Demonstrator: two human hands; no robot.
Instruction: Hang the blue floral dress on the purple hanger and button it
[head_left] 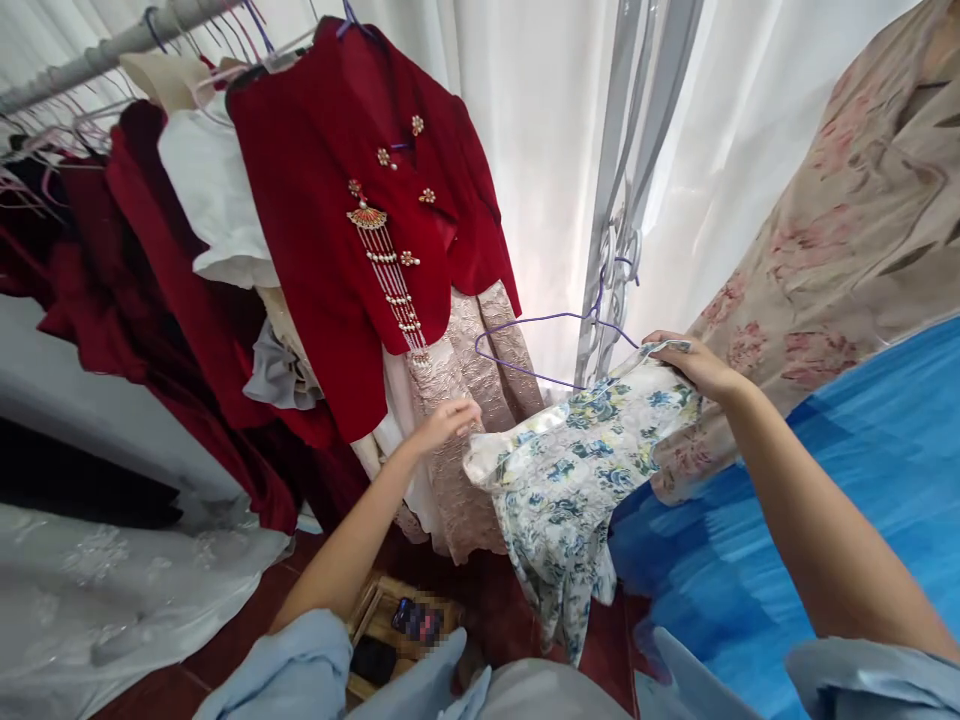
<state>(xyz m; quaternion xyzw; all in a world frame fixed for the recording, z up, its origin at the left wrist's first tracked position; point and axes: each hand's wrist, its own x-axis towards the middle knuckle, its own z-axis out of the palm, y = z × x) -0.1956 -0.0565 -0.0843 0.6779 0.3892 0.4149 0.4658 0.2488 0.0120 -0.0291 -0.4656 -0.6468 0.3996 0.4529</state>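
A white garment with blue and yellow flowers (574, 440) spreads across the centre right of the frame, its lower part falling towards the bottom centre. The right hand (694, 368) grips its upper right edge, fingers over the fabric, which seems to be what keeps the top edge raised and stretched. The left hand (446, 424), at centre, has its fingers drawn together just beside the garment's upper left corner; whether they pinch a thin strap or nothing, I cannot tell.

Behind the top edge, a purple hanger (534, 318) hooks onto a pale chain (616, 240) beside the metal stand (656, 80), probably so that its weight needs no hand. Its left arm shows bare; its right end meets the fabric near the right hand.

At upper left, a red jacket (300, 180) hangs from the rail (112, 50), facing outward, presumably to display its beaded ornament (388, 270).
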